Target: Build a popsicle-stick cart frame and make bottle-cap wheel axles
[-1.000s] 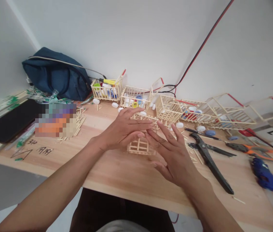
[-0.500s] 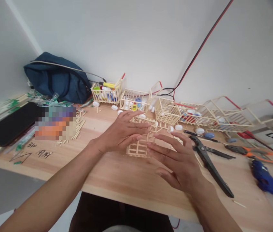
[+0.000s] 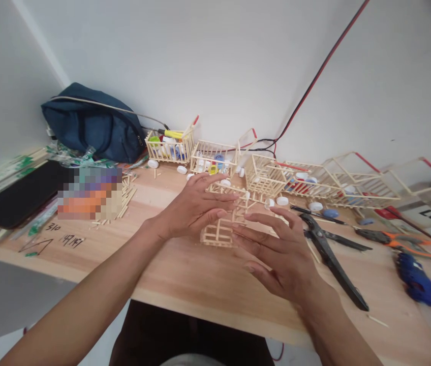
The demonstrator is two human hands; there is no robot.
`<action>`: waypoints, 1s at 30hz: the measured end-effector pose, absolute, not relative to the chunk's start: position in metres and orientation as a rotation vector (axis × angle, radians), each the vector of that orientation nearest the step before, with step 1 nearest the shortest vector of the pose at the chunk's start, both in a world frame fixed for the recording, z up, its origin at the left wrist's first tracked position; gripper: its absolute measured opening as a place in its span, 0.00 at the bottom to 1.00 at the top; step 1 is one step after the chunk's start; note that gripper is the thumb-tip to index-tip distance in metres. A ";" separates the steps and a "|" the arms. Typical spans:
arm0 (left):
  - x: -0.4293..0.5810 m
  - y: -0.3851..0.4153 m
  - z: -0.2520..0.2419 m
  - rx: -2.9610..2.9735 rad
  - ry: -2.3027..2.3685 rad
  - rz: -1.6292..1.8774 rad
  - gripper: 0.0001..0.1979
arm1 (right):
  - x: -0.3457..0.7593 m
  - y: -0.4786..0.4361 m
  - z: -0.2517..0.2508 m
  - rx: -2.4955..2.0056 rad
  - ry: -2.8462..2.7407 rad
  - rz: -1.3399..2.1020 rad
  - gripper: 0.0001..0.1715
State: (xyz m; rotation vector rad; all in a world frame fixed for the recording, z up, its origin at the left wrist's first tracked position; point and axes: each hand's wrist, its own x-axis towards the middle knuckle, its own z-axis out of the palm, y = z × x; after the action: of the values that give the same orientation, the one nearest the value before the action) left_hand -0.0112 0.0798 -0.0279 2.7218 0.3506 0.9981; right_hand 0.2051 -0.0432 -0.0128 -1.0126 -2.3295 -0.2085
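Over grained wood [image 3: 185, 278], left fingers [image 3: 217, 199] and right fingers [image 3: 259, 237] spread loosely, unclasped, around a square-celled stick lattice [image 3: 217, 237]

Front edge: bare tabletop [image 3: 185, 274] leaves a way toward the stick frame [image 3: 218, 237].
Frame's 2 sides: left hand [image 3: 196, 208] and right hand [image 3: 284, 254] stand in the way.
Back: a row of stick carts [image 3: 267, 175] bars the wall [image 3: 208, 66] side.
Right: black-handled pliers [image 3: 339, 271] and a blue tool [image 3: 413, 279] obstruct.
Left: loose sticks [image 3: 126, 198].

Soft light brightens the wall [image 3: 215, 66], with dark blur at upper right.
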 end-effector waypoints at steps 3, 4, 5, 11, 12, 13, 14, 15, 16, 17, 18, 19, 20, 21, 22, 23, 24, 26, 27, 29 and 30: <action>-0.013 0.079 -0.025 2.625 0.296 1.078 0.18 | 0.209 -0.043 -0.014 -1.001 -2.309 -0.235 0.21; -0.014 0.079 -0.023 2.569 0.292 1.129 0.18 | 0.210 -0.042 -0.015 -1.003 -2.296 -0.251 0.23; -0.016 0.079 -0.021 2.508 0.305 1.188 0.19 | 0.211 -0.042 -0.016 -1.011 -2.283 -0.269 0.25; -0.023 0.082 -0.015 2.279 0.483 1.437 0.21 | 0.207 -0.032 -0.022 -1.101 -2.414 -0.255 0.38; -0.022 0.082 -0.016 2.276 0.494 1.443 0.20 | 0.205 -0.030 -0.023 -1.109 -2.453 -0.243 0.39; -0.022 0.082 -0.017 2.280 0.497 1.442 0.20 | 0.203 -0.028 -0.023 -1.118 -2.485 -0.234 0.40; -0.021 0.082 -0.019 2.292 0.495 1.433 0.20 | 0.201 -0.026 -0.023 -1.126 -2.513 -0.230 0.41; -0.020 0.082 -0.021 2.306 0.492 1.423 0.20 | 0.200 -0.025 -0.023 -1.133 -2.541 -0.227 0.41; -0.020 0.082 -0.022 2.321 0.489 1.414 0.19 | 0.199 -0.024 -0.023 -1.137 -2.565 -0.224 0.41; -0.019 0.082 -0.024 2.334 0.487 1.406 0.19 | 0.198 -0.023 -0.024 -1.144 -2.583 -0.221 0.41; -0.019 0.082 -0.025 2.347 0.487 1.398 0.19 | 0.197 -0.023 -0.024 -1.153 -2.597 -0.217 0.41; -0.018 0.082 -0.027 2.356 0.486 1.394 0.19 | 0.197 -0.022 -0.024 -1.162 -2.605 -0.213 0.41; -0.018 0.083 -0.027 2.363 0.486 1.390 0.19 | 0.197 -0.022 -0.024 -1.169 -2.608 -0.211 0.41; -0.018 0.083 -0.028 2.366 0.487 1.388 0.19 | 0.197 -0.022 -0.025 -1.175 -2.608 -0.208 0.41; -0.018 0.083 -0.028 2.368 0.490 1.385 0.19 | 0.197 -0.023 -0.025 -1.177 -2.608 -0.206 0.41; -0.018 0.084 -0.028 2.370 0.493 1.383 0.19 | 0.197 -0.023 -0.025 -1.178 -2.610 -0.202 0.41; -0.018 0.084 -0.028 2.373 0.497 1.379 0.19 | 0.197 -0.023 -0.025 -1.175 -2.614 -0.197 0.41; -0.019 0.084 -0.027 2.378 0.511 1.369 0.19 | 0.198 -0.024 -0.025 -1.163 -2.611 -0.190 0.41; -0.019 0.083 -0.027 2.378 0.520 1.364 0.20 | 0.198 -0.024 -0.025 -1.159 -2.599 -0.187 0.41; -0.020 0.083 -0.026 2.373 0.534 1.359 0.20 | 0.198 -0.025 -0.024 -1.157 -2.560 -0.185 0.42; -0.020 0.083 -0.026 2.370 0.536 1.358 0.20 | 0.197 -0.026 -0.024 -1.154 -2.544 -0.187 0.43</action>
State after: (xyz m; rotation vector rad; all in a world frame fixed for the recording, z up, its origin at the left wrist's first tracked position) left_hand -0.0197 0.0829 -0.0256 2.3698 0.5365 1.3579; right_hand 0.1970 -0.0255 -0.0240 -1.1540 -2.5442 -0.1867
